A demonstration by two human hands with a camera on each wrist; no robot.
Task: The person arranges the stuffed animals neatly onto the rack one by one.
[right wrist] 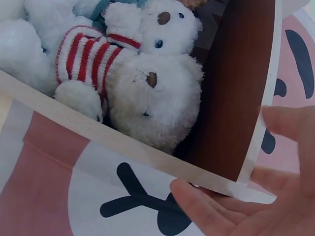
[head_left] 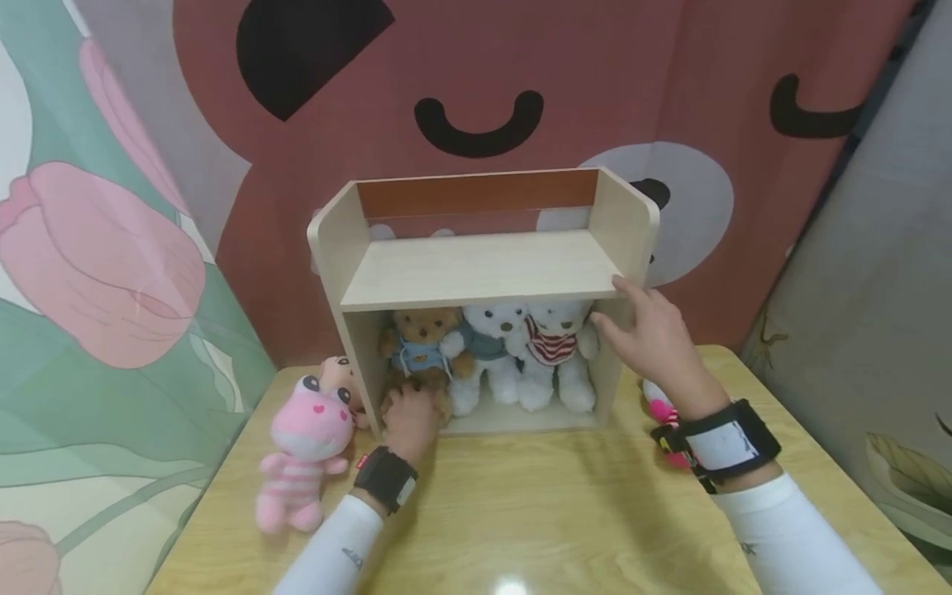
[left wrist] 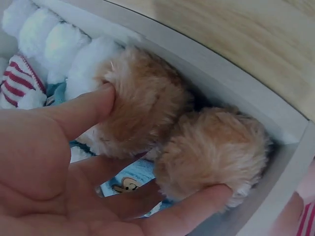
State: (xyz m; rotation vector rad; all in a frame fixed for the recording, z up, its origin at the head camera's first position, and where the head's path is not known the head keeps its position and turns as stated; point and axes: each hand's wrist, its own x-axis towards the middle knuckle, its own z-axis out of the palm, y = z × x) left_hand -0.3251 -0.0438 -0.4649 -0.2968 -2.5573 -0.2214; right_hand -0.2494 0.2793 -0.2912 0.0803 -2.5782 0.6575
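Observation:
A small pale wooden shelf (head_left: 476,268) stands on the table, with three plush bears seated side by side in its lower compartment. At its left end is a brown teddy bear (head_left: 426,321) in a light blue top. My left hand (head_left: 411,417) holds this bear's furry feet, thumb on one foot (left wrist: 142,101) and fingertips against the other. Beside it sit a white bear (head_left: 487,384) in a teal top and a white bear (right wrist: 152,103) in a red-striped top. My right hand (head_left: 658,339) touches the shelf's right front edge with fingers extended.
A pink plush toy (head_left: 305,446) with striped body lies left of the shelf, overlapping another plush toy (head_left: 338,378) behind it. Right of the shelf, a pink and white toy (head_left: 658,405) is partly hidden by my right wrist. A printed curtain (head_left: 476,66) hangs behind the table (head_left: 521,512).

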